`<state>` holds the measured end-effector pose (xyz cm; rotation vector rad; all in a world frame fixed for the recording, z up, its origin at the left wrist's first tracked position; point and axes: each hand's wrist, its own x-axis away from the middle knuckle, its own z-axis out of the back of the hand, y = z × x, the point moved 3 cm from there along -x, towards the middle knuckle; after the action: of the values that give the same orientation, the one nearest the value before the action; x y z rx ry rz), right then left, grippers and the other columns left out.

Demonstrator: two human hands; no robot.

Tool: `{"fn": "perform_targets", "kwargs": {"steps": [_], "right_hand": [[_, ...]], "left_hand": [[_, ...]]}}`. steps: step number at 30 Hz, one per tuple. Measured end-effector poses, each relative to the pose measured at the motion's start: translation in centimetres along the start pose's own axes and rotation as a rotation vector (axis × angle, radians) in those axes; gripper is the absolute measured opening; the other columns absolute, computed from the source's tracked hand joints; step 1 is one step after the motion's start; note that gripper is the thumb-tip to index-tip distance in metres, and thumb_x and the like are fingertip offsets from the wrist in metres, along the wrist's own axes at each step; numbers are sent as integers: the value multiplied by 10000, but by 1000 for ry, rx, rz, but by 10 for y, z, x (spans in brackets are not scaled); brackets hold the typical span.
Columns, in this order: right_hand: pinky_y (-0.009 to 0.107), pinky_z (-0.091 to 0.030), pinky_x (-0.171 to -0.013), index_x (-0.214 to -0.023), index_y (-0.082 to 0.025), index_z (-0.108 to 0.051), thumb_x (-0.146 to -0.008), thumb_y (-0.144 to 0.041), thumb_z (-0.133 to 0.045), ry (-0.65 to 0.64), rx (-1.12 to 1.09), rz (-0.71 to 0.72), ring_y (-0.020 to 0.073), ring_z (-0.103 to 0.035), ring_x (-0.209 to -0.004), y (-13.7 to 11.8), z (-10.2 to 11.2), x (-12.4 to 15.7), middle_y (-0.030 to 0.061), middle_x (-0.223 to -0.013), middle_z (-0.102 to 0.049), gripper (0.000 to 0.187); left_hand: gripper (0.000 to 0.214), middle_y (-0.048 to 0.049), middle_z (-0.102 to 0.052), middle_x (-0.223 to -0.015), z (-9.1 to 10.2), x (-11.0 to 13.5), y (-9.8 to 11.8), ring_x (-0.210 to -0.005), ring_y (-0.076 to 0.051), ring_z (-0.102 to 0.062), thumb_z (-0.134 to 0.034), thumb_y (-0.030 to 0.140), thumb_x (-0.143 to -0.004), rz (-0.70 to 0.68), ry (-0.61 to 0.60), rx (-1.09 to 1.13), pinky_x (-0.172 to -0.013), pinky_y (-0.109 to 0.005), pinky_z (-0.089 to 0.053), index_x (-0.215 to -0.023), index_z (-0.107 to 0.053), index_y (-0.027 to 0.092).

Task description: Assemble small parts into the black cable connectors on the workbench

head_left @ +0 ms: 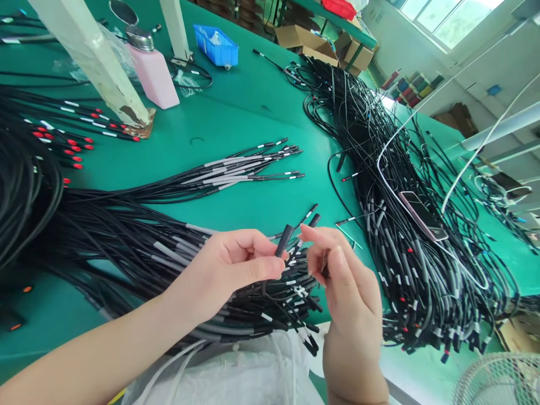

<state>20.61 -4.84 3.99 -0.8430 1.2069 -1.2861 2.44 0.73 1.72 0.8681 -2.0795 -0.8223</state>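
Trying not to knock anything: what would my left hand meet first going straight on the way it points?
Probably your right hand, beyond the short black tube your left hand pinches, though depth is unclear in this view.

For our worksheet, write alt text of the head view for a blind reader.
A left hand pinches a short black tube above a green table, while the right hand beside it curls around something dark. Black cables lie bundled below the hands, and another cable heap, a phone on it, lies to the right.
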Motion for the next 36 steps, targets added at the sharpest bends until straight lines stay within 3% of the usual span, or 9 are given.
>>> {"fn": "perform_targets", "kwargs": {"steps": [3,5,10,16,19,22,26,30,36], "right_hand": [[309,-521,-699,-1283,-342,-787,-1090,-219,-607,56,176,183,167,-629,-832,-7,2,-3,19,-930,-690,291],[282,-511,-642,-1187,-335,-776,-1033,-159,-695,99,161,185,147,-634,-770,-7,0,-5,-10,-889,-689,247],[269,-485,-573,-1007,-279,-701,-988,-137,-738,120,106,127,130,-629,-692,-7,-9,-4,-22,-874,-703,149],[293,-495,-593,-895,-255,-699,-1002,-328,-762,-22,-22,-75,157,-632,-696,-10,-10,-3,2,-806,-701,144],[301,-535,-617,-1004,-279,-740,-959,-463,-809,7,-196,-89,156,-613,-696,-4,-4,-8,19,-889,-742,202],[285,-515,-566,-1163,-317,-769,-923,-430,-854,-1,-304,-132,134,-584,-658,3,-5,-14,37,-1071,-802,279],[268,-506,-523,-1037,-296,-802,-889,-399,-885,29,-400,-205,129,-611,-602,7,-13,-21,11,-856,-791,199],[278,-507,-520,-943,-257,-761,-813,-501,-930,33,-429,-267,122,-579,-547,12,-19,-25,-2,-749,-760,324],[307,-548,-655,-1282,-323,-780,-1106,-419,-585,12,-188,-82,138,-630,-787,10,-7,-13,53,-1200,-730,280]], "left_hand": [[202,11,-788,-716,-3,1,1,-665,-114,-628,-948,177,-691,32,-10,0,-615,-202,-485,-591,-777,218],[219,8,-779,-706,-4,1,1,-642,-110,-609,-947,157,-665,46,-9,-3,-592,-199,-474,-569,-758,210],[214,18,-758,-678,-4,1,-1,-603,-92,-566,-945,156,-671,68,-7,-33,-555,-180,-433,-586,-757,209],[139,25,-745,-642,-2,0,0,-598,-92,-608,-962,154,-672,56,-7,-64,-577,-179,-476,-691,-836,210],[152,13,-786,-639,-3,0,1,-612,-115,-681,-958,147,-704,61,-55,-25,-618,-191,-521,-778,-846,220],[119,-2,-789,-609,-5,-2,0,-573,-105,-661,-928,181,-769,77,-115,-8,-559,-167,-476,-750,-813,208],[98,-11,-797,-626,-7,-6,-3,-553,-104,-616,-912,207,-784,80,-102,-31,-508,-171,-435,-756,-817,208],[208,-1,-788,-604,-7,-6,-4,-530,-103,-600,-952,158,-693,125,-55,-105,-503,-176,-423,-632,-759,209],[257,5,-767,-558,-4,-4,1,-517,-107,-562,-964,175,-662,108,12,-159,-501,-185,-415,-578,-723,213]]}}
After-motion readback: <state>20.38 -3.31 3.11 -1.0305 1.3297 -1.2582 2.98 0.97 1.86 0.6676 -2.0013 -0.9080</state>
